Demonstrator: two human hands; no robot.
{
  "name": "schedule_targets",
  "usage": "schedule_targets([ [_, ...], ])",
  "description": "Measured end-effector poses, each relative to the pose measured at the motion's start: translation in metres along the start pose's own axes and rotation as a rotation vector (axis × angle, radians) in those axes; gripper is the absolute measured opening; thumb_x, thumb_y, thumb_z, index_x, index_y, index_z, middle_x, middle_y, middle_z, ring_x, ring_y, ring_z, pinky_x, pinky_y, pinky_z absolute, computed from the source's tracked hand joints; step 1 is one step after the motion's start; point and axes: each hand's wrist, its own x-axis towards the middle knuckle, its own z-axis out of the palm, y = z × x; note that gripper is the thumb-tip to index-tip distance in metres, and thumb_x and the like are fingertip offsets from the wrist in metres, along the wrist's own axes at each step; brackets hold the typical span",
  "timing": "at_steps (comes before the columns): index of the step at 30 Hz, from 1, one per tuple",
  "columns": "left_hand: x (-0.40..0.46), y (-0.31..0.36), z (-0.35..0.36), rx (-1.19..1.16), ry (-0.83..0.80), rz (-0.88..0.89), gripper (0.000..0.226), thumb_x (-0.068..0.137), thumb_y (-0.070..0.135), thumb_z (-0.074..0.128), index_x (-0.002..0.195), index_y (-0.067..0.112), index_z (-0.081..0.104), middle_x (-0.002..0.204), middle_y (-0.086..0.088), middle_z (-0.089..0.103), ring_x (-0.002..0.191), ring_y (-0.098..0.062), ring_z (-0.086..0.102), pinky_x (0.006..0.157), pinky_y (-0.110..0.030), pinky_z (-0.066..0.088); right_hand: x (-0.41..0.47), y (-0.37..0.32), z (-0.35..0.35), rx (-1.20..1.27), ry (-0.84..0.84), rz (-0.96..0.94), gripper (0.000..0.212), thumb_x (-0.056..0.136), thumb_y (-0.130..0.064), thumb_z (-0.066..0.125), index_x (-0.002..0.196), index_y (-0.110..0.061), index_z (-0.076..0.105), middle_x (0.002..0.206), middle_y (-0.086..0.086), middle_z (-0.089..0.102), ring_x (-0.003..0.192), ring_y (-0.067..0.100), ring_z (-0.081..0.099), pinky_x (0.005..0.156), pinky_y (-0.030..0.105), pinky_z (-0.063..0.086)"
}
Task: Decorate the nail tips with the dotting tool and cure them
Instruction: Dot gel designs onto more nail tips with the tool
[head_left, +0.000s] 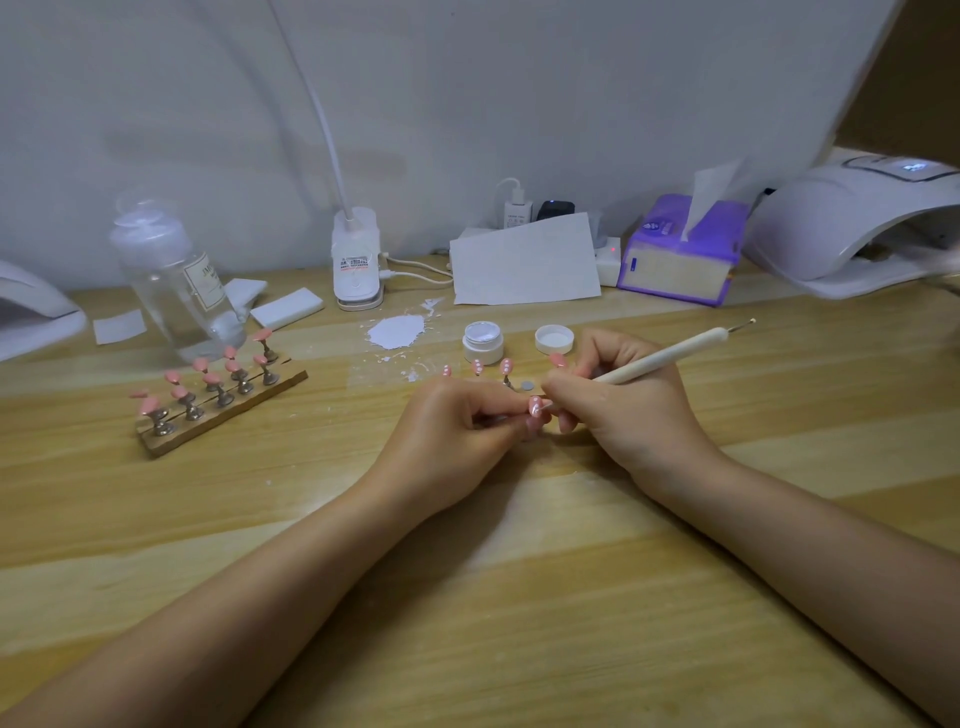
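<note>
Just in front of the open gel pot (483, 341), my left hand (457, 431) pinches a pink nail tip (534, 405) while my right hand (618, 400) grips the dotting tool (670, 355); a wobble could smear wet dots.

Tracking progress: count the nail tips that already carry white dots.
4: three nail tips stand in a row before the jar, one is pinched in the left hand. Others may be hidden.

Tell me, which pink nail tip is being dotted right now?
The nail tip pinched in the left hand, at the dotting tool's lower end; the others stand untouched on stands.
</note>
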Motion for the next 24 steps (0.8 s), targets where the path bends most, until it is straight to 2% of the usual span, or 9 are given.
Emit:
schedule_targets([
  [5, 0.0006, -0.0026, 0.0009, 0.002, -0.001, -0.018, 0.015, 0.082, 0.006, 0.065, 0.085, 0.018, 0.074, 0.071, -0.007, 0.068, 0.066, -0.008, 0.048, 0.063, -0.024, 0.038, -0.0004, -0.0005, -0.0003, -0.001, 0.009, 0.003, 0.04, 0.072, 0.019, 0.051, 0.05, -0.009, 0.035, 0.032, -0.003, 0.045, 0.033, 0.006, 0.051, 0.041, 0.012, 0.041],
  [8, 0.0001, -0.0021, 0.0004, 0.025, 0.005, -0.009, 0.014, 0.081, 0.005, 0.066, 0.085, 0.016, 0.075, 0.072, -0.005, 0.069, 0.065, -0.004, 0.049, 0.066, -0.009, 0.036, -0.0003, -0.0007, -0.0005, -0.005, 0.004, 0.003, 0.039, 0.072, 0.019, 0.052, 0.05, -0.009, 0.036, 0.033, -0.003, 0.046, 0.035, 0.007, 0.053, 0.041, 0.012, 0.04],
  [9, 0.0, -0.0022, 0.0002, 0.025, 0.005, -0.005, 0.015, 0.081, 0.004, 0.065, 0.084, 0.015, 0.075, 0.073, -0.007, 0.07, 0.067, -0.005, 0.05, 0.066, -0.01, 0.038, -0.0002, -0.0005, -0.0004, -0.003, 0.002, 0.005, 0.039, 0.072, 0.019, 0.053, 0.05, -0.009, 0.036, 0.033, -0.003, 0.046, 0.035, 0.007, 0.053, 0.041, 0.012, 0.04],
  [11, 0.0001, -0.0022, 0.0003, 0.015, -0.001, -0.002, 0.015, 0.081, 0.003, 0.064, 0.083, 0.013, 0.075, 0.075, -0.012, 0.069, 0.07, -0.011, 0.051, 0.066, -0.026, 0.043, -0.0002, -0.0004, -0.0003, 0.001, 0.007, 0.01, 0.04, 0.072, 0.019, 0.053, 0.05, -0.009, 0.035, 0.033, -0.002, 0.046, 0.035, 0.007, 0.053, 0.04, 0.012, 0.039],
  [13, 0.0003, -0.0019, 0.0006, 0.009, 0.002, 0.001, 0.015, 0.081, 0.003, 0.064, 0.085, 0.014, 0.075, 0.076, -0.013, 0.069, 0.071, -0.013, 0.052, 0.065, -0.032, 0.043, -0.0004, -0.0003, -0.0004, 0.0, 0.015, 0.01, 0.04, 0.072, 0.019, 0.052, 0.049, -0.009, 0.036, 0.033, -0.003, 0.045, 0.035, 0.007, 0.052, 0.041, 0.012, 0.04],
  [22, 0.0004, -0.0016, 0.001, 0.007, 0.002, -0.008, 0.016, 0.081, 0.003, 0.064, 0.085, 0.015, 0.074, 0.076, -0.009, 0.07, 0.071, -0.012, 0.052, 0.065, -0.03, 0.042, 0.0001, 0.0004, -0.0006, 0.0, 0.024, 0.013, 0.039, 0.071, 0.017, 0.053, 0.049, -0.01, 0.036, 0.035, -0.002, 0.046, 0.037, 0.011, 0.054, 0.042, 0.014, 0.042],
  [24, 0.0001, -0.0018, 0.001, 0.017, 0.007, -0.009, 0.016, 0.081, 0.004, 0.065, 0.085, 0.016, 0.074, 0.075, -0.007, 0.07, 0.071, -0.011, 0.053, 0.067, -0.023, 0.042, 0.0, 0.0006, -0.0007, 0.0, 0.03, 0.01, 0.039, 0.072, 0.017, 0.052, 0.049, -0.01, 0.036, 0.034, -0.002, 0.046, 0.037, 0.011, 0.054, 0.043, 0.015, 0.042],
])
